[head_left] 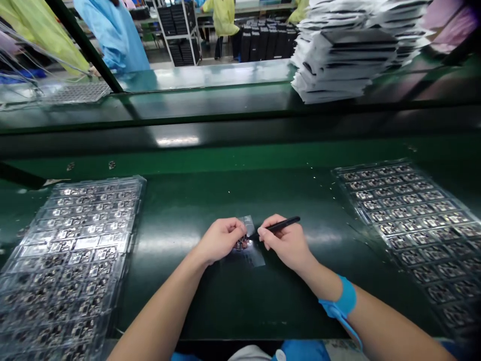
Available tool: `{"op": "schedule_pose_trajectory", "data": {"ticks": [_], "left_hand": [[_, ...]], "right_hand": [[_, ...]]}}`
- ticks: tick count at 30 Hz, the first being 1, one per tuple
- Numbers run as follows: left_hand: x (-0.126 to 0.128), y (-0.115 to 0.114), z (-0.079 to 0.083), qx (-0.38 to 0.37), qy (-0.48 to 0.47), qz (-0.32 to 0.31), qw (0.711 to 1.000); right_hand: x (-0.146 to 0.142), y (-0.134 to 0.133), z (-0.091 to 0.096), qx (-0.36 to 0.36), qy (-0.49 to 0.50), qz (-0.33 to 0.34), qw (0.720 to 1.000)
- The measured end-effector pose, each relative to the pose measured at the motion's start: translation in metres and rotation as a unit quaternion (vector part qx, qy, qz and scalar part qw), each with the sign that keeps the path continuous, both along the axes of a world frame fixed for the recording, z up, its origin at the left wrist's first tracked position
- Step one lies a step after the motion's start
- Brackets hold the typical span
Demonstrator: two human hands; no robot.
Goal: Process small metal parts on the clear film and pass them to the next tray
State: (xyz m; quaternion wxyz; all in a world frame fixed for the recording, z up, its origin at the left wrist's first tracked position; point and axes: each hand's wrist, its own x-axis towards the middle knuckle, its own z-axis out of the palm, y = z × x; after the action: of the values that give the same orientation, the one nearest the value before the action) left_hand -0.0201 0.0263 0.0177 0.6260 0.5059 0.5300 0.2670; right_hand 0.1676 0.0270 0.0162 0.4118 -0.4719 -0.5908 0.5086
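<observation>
One left hand (221, 238), one right hand (286, 244), one tiny part (241, 243)

The left thumb and fingers pinch the tiny part, near the middle of the green table (188, 205); a clear plastic piece (256, 257) lies just under it, but one cannot tell if the two touch; the right thumb and fingers pinch a thin black tool (281, 224), with its tip right by the part; a blue band (346, 296) goes around the right wrist; one clear tray (141, 193) of small parts lies to the left, and another tray (341, 174) of them lies to the right.
</observation>
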Motion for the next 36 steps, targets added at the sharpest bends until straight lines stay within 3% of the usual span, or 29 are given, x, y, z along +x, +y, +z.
{"op": "schedule_pose_trajectory", "data": {"ticks": [36], "left_hand": [[0.0012,-0.0020,0.0024,-0.006,-0.006,-0.004,1.000]], "right_hand": [[0.0005,0.0012,-0.0017,0.007,-0.034,-0.004,0.999]]}}
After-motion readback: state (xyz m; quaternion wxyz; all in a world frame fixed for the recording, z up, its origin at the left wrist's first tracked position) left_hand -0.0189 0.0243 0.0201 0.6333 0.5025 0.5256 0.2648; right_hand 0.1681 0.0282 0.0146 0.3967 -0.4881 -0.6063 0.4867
